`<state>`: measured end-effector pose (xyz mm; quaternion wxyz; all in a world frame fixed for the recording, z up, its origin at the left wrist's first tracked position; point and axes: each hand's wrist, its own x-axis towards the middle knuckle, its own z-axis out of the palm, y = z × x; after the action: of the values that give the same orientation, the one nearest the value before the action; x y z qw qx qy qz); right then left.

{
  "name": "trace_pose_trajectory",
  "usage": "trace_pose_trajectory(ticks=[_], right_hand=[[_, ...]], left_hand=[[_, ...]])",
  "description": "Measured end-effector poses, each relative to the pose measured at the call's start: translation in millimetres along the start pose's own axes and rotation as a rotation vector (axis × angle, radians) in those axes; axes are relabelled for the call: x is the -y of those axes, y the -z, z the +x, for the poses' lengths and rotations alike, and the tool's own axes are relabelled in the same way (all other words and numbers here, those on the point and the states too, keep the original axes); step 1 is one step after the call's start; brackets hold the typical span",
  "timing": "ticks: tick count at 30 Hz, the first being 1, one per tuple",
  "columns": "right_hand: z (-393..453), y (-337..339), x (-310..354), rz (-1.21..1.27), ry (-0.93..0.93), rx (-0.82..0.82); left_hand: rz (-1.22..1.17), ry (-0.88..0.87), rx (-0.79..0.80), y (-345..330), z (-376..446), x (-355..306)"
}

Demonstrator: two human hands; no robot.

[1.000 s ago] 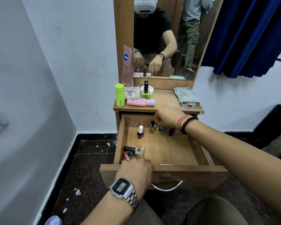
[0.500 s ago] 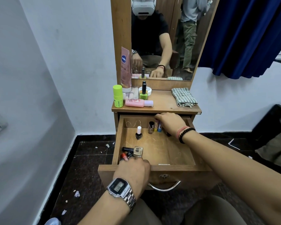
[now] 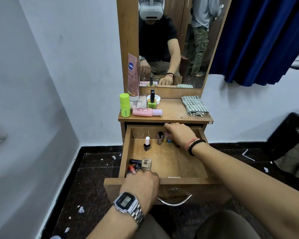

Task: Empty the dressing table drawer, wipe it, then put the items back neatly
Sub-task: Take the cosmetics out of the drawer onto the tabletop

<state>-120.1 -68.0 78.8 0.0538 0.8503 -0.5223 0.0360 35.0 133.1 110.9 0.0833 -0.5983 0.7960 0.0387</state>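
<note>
The right hand [image 3: 179, 134] has reached deeper to the back of the drawer [image 3: 164, 181], its fingers now closing on the small bottles [image 3: 165, 136]. The left hand [image 3: 141, 184] still rests at the drawer's front edge; whether it grasps anything cannot be told.

Left arm: extended forward from the lower edge of the head view, forearm bare, a metal digital watch [image 3: 126, 202] worn at the wrist. Left hand [image 3: 141, 183]: seen from the back, knuckles up, fingers curled downward; what the fingertips meet is hidden by the hand itself, so a grasp cannot be told.

Right arm: stretched diagonally from the lower right, forearm bare, a black bead bracelet [image 3: 194, 147] and a red thread worn at the wrist. Right hand [image 3: 179, 133]: held palm down, farther forward than the left, fingers bent downward, fingertips hidden. Both hands are kept well apart.
</note>
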Motion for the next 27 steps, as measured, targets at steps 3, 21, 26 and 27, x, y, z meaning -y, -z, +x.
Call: trace_pose_trajectory(ticks=[3, 21, 26, 27], right_hand=[[1, 0, -2, 0.039, -0.028, 0.020], [62, 136, -49, 0.269, -0.109, -0.277], [102, 131, -52, 0.186, -0.109, -0.182], [107, 133, -54, 0.175, -0.115, -0.170]], left_hand=[[-0.005, 0.000, -0.006, 0, 0, 0], [0.000, 0.005, 0.044, -2, 0, 0], [-0.004, -0.007, 0.036, -1, -2, -3], [0.004, -0.003, 0.038, -2, -4, -6]])
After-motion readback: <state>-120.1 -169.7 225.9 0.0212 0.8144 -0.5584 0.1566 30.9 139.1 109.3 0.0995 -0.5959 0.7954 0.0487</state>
